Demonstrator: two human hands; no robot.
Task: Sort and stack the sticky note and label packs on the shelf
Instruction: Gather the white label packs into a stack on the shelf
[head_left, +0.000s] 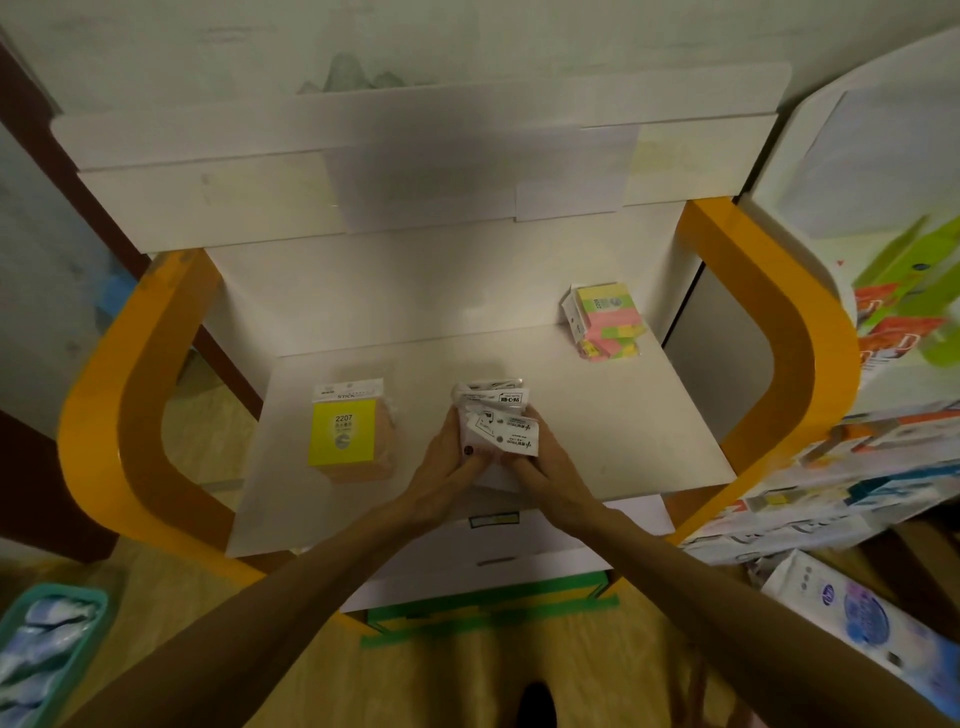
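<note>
Several white label packs (498, 415) form a loose bundle at the middle of the white shelf board (623, 426). My left hand (449, 452) grips the bundle's left side and my right hand (530, 462) grips its right side, both just above the board's front half. To the left lies a stack of sticky note packs (350, 431) with a yellow card marked 2207 on top. At the back right corner sits a pile of pink, green and yellow sticky note packs (605, 319).
Orange curved side frames (98, 395) flank the shelf. A white upper shelf (363, 171) overhangs the back. Stocked stationery racks (883, 415) stand at the right. A teal basket (47, 644) sits on the floor at lower left.
</note>
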